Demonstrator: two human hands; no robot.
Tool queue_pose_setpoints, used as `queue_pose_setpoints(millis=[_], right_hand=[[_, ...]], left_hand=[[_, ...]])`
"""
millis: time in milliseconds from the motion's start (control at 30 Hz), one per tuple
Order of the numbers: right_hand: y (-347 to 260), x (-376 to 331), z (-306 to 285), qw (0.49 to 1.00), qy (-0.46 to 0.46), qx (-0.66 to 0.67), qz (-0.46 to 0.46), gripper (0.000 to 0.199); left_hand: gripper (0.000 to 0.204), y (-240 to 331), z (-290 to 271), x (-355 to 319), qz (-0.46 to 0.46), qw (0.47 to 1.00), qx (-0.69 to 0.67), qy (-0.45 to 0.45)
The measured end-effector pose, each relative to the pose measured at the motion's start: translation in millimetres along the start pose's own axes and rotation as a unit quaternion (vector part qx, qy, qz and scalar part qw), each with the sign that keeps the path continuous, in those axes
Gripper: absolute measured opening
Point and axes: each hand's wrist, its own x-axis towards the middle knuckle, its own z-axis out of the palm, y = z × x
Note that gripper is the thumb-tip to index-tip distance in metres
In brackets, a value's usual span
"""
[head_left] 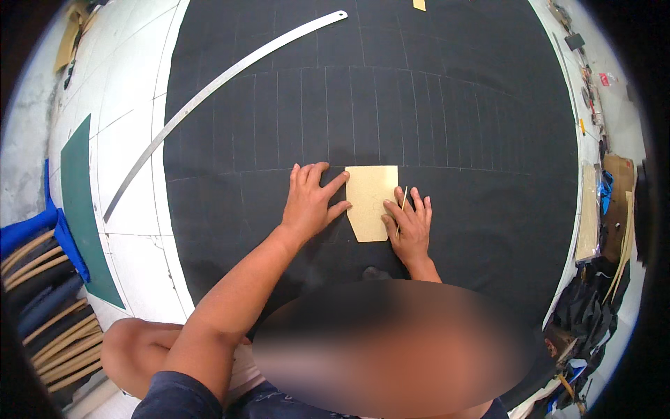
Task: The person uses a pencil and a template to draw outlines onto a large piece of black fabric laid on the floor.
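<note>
A tan card template point(372, 199), square at the top with its lower left corner cut at a slant, lies flat on the black fabric point(481, 237). Its top edge sits along a thin pale line drawn across the cloth. My left hand point(312, 199) rests on the fabric with fingers spread, thumb and index fingertip touching the template's left edge. At the template's right side, my right hand point(410, 227) holds a thin pale stick point(405, 198) between its fingers. The right thumb and index fingertip press on the template's right edge. The stick's lower end is partly hidden by the fingers.
A long metal ruler point(216, 85) lies slantwise at the upper left, off the cloth at one end. Left are a green mat point(85, 209) and bundled fabric rolls point(66, 349). Assorted tools and black plastic point(583, 307) line the right side. Another tan piece point(419, 4) lies far off.
</note>
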Motion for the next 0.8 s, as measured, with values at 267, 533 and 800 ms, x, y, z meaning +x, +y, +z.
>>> queue_pose_setpoints(millis=[267, 533, 800], right_hand=[[-1.6, 2.1, -0.7, 1.0, 0.003, -0.011, -0.005, 0.033], [-1.0, 1.3, -0.3, 1.0, 0.009, -0.001, -0.007, 0.034], [-1.0, 2.0, -3.0, 1.0, 0.009, 0.001, -0.012, 0.033]], left_hand=[[0.05, -0.7, 2.7, 1.4, -0.006, 1.0, -0.004, 0.024], [0.049, -0.8, 1.8, 2.9, -0.009, 1.0, 0.005, 0.022], [0.051, -1.2, 1.4, 4.3, -0.011, 1.0, 0.001, 0.011]])
